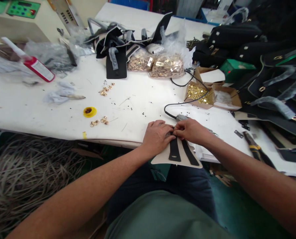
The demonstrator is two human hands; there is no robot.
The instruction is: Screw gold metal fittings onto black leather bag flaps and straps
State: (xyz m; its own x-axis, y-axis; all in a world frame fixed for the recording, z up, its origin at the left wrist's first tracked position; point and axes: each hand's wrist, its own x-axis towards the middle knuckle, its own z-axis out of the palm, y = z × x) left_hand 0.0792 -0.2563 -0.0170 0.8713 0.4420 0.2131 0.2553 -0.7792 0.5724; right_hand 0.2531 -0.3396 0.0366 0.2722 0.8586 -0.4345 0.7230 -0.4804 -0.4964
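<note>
A beige panel with black strips (174, 151) lies at the table's front edge, its near end hanging over my lap. My left hand (158, 135) rests on its left side, fingers bent and thumb against the middle black strip. From the right, my right hand (189, 131) meets it there, thumb and forefinger pinched at the strip. Whatever small part sits between the fingertips is hidden. A small metal fitting shows near the lower end of the middle strip. Just beyond my right hand lies a grey corded tool (182, 117), partly covered by the hand.
Gold-coloured fittings (103, 91) lie in small piles left, near a yellow round container (89, 112). A red bottle (38, 68) stands further back. Bagged metal parts (167, 66) and a box of gold pieces (199, 94) are behind. Pliers (257, 151) and black bag pieces (274, 89) lie right.
</note>
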